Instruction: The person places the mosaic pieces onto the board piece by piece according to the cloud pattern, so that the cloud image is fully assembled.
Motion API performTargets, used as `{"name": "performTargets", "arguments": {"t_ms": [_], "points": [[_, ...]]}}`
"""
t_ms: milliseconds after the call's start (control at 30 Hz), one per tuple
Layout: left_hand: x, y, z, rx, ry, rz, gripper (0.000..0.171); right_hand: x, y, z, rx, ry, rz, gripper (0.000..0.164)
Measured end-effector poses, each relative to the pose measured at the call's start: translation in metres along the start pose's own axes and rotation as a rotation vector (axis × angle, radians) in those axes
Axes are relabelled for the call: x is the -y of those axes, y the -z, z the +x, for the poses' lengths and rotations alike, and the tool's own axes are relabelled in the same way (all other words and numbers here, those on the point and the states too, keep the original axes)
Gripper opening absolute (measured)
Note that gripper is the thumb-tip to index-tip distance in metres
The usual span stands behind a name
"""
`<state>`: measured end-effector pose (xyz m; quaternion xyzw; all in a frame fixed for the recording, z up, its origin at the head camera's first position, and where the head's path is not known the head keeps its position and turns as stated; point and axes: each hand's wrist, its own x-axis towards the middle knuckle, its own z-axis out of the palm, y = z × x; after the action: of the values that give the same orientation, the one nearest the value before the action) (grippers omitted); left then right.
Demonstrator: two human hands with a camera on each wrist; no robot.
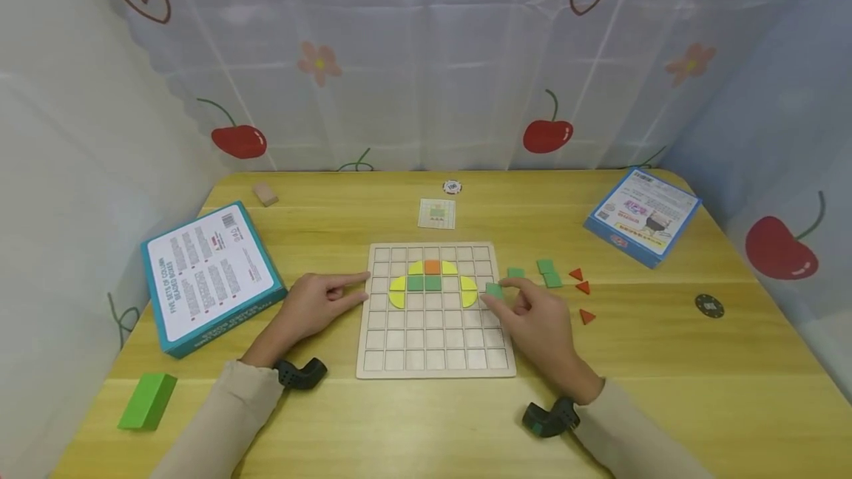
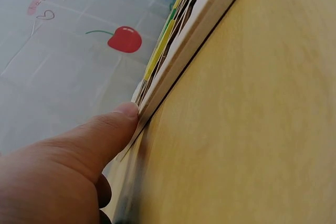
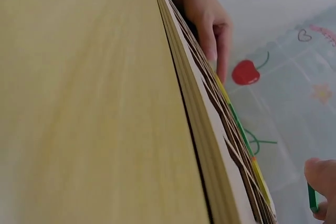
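Observation:
A wooden grid board (image 1: pixel 435 338) lies flat on the table. Yellow quarter-circle tiles (image 1: pixel 469 291), an orange square tile (image 1: pixel 432 267) and two green square tiles (image 1: pixel 424 283) sit in its upper cells. My right hand (image 1: pixel 541 320) pinches another green square tile (image 1: pixel 493 290) between thumb and finger, over the board's right edge; the right wrist view shows that tile (image 3: pixel 312 199) edge-on. Against the board's left edge rest the extended thumb and forefinger of my left hand (image 1: pixel 316 303). In the left wrist view the thumb (image 2: pixel 113 129) touches the board's rim.
Right of the board lie loose green tiles (image 1: pixel 515 272) and three red triangles (image 1: pixel 583 287). Behind it are a pattern card (image 1: pixel 436 214) and a white chip (image 1: pixel 452 187). Boxes stand left (image 1: pixel 213 279) and right (image 1: pixel 644 216). A green block (image 1: pixel 148 401), wooden block (image 1: pixel 265 194) and black chip (image 1: pixel 709 306) lie farther out.

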<state>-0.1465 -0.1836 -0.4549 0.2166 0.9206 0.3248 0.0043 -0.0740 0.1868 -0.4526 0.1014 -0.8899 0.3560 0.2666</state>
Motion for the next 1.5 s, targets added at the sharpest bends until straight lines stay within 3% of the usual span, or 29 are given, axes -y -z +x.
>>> {"name": "performTargets", "arguments": {"t_ms": [300,567,900,1133,1367,1500], "points": [[0.0,-0.001,-0.001,0.008,0.009,0.001,0.037,0.018,-0.039,0.023,0.179,-0.049,-0.013,0.035],[0.0,0.001,0.0,0.007,0.004,0.002,0.037,0.023,-0.047,0.031,0.23,-0.066,-0.087,0.036],[0.0,0.002,-0.001,0.009,0.013,-0.006,0.039,0.025,-0.048,0.031,0.243,-0.052,-0.124,0.046],[0.0,0.0,0.0,0.012,0.01,-0.001,0.038,0.022,-0.048,0.028,0.246,-0.035,-0.135,0.031],[-0.001,0.001,0.0,0.013,0.004,0.006,0.038,0.022,-0.047,0.027,0.235,-0.02,-0.117,0.032],[-0.001,0.001,0.0,0.015,0.005,0.007,0.038,0.021,-0.046,0.026,0.212,0.015,-0.097,0.019]]}}
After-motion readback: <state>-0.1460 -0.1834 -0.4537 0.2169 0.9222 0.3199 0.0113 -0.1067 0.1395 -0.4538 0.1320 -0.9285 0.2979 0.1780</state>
